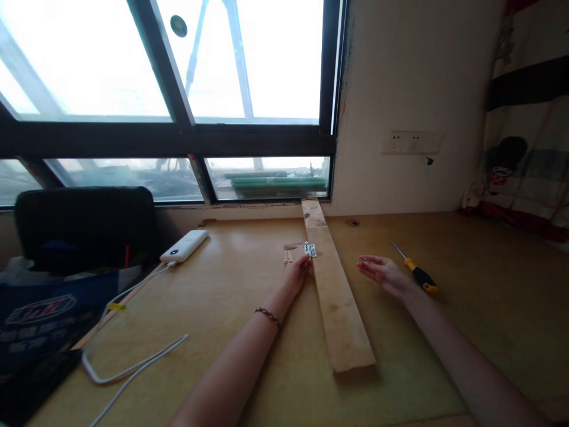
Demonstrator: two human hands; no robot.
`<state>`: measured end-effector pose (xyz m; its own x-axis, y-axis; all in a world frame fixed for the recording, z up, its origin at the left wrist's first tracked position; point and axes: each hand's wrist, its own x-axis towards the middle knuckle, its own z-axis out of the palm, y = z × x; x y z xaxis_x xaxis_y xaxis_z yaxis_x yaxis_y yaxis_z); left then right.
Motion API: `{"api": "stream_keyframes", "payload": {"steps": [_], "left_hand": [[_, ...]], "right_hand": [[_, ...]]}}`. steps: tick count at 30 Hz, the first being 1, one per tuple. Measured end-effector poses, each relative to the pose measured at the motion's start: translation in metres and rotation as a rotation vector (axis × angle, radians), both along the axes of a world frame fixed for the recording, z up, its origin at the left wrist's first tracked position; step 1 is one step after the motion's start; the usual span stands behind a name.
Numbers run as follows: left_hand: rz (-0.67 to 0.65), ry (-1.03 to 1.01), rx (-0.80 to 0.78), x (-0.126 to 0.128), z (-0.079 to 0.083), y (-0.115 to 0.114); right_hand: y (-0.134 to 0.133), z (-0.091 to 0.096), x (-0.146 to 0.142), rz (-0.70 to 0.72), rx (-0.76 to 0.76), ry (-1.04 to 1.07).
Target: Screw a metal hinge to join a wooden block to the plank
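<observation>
A long wooden plank (340,296) lies on the table, its far end towards the window. A small silver metal hinge (312,249) sits at the plank's left edge, one leaf on the plank. My left hand (297,273) is closed, its fingertips gripping the near end of the hinge. Beside the hinge, on the left, is a small brownish patch or piece of wood (291,247). Right of the plank, my right hand (383,274) is raised with fingertips pinched together on something small, too tiny to name. A screwdriver (421,277) with a yellow and black handle lies right of that hand.
On the tabletop (249,320) at left lies a white power bank (184,246) with a white cable (137,367) trailing to the front. A black chair (84,237) holding a blue bag (44,320) stands beyond the left edge. Window, wall and curtain (528,136) bound the far side.
</observation>
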<state>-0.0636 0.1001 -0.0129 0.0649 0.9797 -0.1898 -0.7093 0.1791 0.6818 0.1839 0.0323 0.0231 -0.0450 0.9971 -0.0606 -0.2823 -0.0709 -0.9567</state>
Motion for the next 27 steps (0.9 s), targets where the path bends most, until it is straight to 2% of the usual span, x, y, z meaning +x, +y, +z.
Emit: {"api": "stream_keyframes", "payload": {"steps": [6, 8, 11, 14, 17, 27], "left_hand": [[0.005, 0.018, -0.017, 0.000, 0.001, 0.000], [-0.001, 0.018, -0.010, 0.000, 0.002, -0.001], [-0.004, 0.012, -0.012, 0.000, 0.002, -0.001], [0.013, 0.010, -0.027, 0.000, 0.003, -0.001], [0.030, 0.005, -0.028, 0.000, 0.002, -0.001], [-0.002, 0.014, -0.004, 0.000, 0.000, 0.000]], "right_hand": [[0.056, 0.019, -0.073, -0.155, 0.254, -0.231], [0.078, 0.017, -0.096, -0.175, 0.314, -0.319], [0.102, 0.008, -0.116, -0.187, 0.311, -0.505], [0.112, 0.000, -0.121, -0.229, 0.328, -0.675], [0.112, -0.005, -0.119, -0.236, 0.372, -0.747], [0.106, -0.002, -0.121, -0.246, 0.468, -0.972]]}}
